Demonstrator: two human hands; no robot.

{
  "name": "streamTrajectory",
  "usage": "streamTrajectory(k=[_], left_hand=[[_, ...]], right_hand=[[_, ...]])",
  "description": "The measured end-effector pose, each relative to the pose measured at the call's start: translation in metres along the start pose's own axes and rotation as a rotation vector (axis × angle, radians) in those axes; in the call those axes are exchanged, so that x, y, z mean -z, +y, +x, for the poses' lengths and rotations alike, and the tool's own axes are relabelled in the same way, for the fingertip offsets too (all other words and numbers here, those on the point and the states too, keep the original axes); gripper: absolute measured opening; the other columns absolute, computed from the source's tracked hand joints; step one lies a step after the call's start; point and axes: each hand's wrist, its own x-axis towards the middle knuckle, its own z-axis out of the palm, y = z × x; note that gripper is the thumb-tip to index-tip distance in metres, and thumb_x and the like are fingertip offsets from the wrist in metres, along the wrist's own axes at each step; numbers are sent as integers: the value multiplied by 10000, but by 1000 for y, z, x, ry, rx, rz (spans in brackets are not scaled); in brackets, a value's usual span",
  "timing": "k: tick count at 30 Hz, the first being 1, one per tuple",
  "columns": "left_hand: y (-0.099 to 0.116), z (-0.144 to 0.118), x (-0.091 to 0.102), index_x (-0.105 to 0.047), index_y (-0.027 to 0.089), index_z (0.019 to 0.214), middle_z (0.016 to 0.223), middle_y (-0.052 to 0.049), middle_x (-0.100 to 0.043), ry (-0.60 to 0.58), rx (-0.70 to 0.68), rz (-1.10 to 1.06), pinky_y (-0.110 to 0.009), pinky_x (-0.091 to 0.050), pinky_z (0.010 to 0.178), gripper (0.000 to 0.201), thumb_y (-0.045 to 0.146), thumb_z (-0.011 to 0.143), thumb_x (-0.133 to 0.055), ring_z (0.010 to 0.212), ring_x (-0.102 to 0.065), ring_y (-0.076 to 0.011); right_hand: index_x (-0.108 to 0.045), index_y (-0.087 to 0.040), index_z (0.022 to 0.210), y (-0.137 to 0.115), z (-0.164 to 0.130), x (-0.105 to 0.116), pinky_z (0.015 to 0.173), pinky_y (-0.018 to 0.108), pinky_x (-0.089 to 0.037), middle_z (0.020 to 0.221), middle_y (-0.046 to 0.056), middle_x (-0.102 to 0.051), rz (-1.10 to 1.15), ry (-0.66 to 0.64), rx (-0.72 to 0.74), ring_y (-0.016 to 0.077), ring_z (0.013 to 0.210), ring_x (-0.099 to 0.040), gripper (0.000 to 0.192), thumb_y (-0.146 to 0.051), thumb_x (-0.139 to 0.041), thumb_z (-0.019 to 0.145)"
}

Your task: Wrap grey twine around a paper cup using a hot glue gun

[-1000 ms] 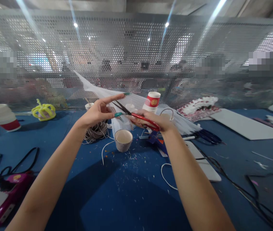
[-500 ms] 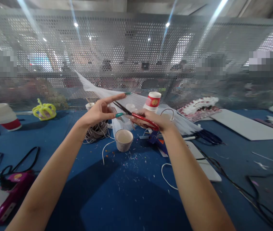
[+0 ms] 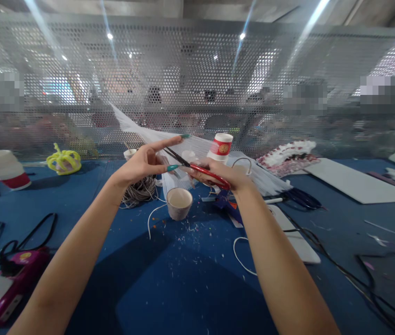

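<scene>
My right hand [image 3: 216,173] grips red-handled scissors [image 3: 209,176], whose dark blades point up and left, between my left thumb and index finger. My left hand [image 3: 148,160], with green nails, has its thumb and index finger stretched apart; its other fingers curl, partly hidden, at sheer white tulle [image 3: 197,145]. The tulle slants from a point at upper left down to the right, behind both hands. Below the hands a small pale cup [image 3: 179,204] stands upright on the blue table [image 3: 169,279]. White scraps lie around it.
Grey string [image 3: 138,191] lies left of the cup. Behind are red-and-white paper cups [image 3: 221,146]. A blue glue gun [image 3: 227,202] and white boards [image 3: 361,181] lie to the right. A yellow pumpkin-shaped piece [image 3: 64,160] and a purple power strip [image 3: 16,288] are left.
</scene>
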Motion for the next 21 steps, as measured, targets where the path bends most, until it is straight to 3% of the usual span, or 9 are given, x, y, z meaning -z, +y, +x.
streamTrajectory(k=[5,13,21], left_hand=[[3,0,-1,-604,251,1363,1536,-127,-470,-1,15,-9,-163,-465,498,679,102,717,-754,544,-484,7],[-1,0,-2,-594,255,1372,1527,-133,-479,-8,13,-6,-163,-468,504,688,105,720,-754,551,-487,5],[-1,0,-1,-568,245,1398,1554,-147,-438,-14,17,-8,-178,-501,555,714,117,723,-764,614,-552,-22]], right_hand=[[-601,-169,716,-9,-6,-3,418,234,-229,622,10,-565,-80,-16,-19,73,497,-371,245,-375,-643,841],[-605,-173,743,-3,-3,-1,452,229,-296,610,-3,-504,-49,1,-35,95,533,-396,267,-416,-602,856],[-571,-178,718,-10,-8,-4,456,239,-278,648,-2,-525,-147,22,31,84,546,-394,255,-393,-651,828]])
